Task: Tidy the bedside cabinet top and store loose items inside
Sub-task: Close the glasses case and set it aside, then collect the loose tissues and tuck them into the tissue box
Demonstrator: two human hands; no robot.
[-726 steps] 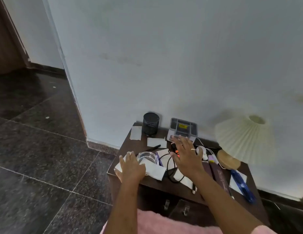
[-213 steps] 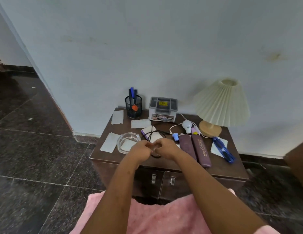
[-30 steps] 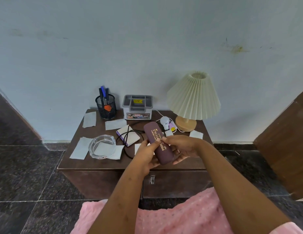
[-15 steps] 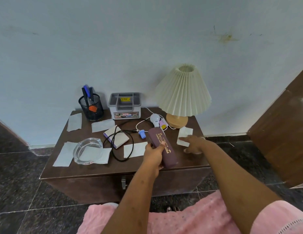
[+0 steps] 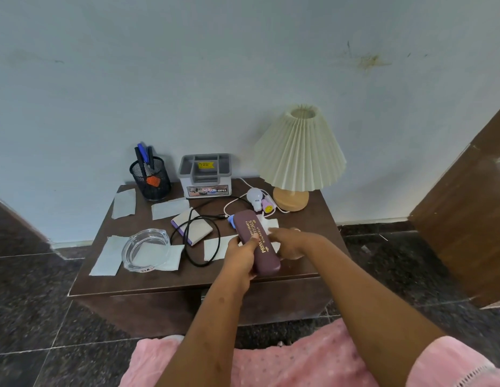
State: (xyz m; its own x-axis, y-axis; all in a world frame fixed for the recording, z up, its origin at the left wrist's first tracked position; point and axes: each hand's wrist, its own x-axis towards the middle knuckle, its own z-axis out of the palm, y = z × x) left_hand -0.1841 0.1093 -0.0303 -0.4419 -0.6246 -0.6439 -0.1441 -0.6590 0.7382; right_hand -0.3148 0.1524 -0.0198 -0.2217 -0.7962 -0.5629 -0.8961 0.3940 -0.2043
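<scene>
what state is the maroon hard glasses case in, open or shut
Shut: the maroon hard glasses case, gripped by the left hand, shows no gap between its halves.

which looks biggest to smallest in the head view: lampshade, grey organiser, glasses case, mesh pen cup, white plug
1. lampshade
2. grey organiser
3. glasses case and mesh pen cup: about alike; case held nearer the camera, so unranked
4. white plug
</scene>
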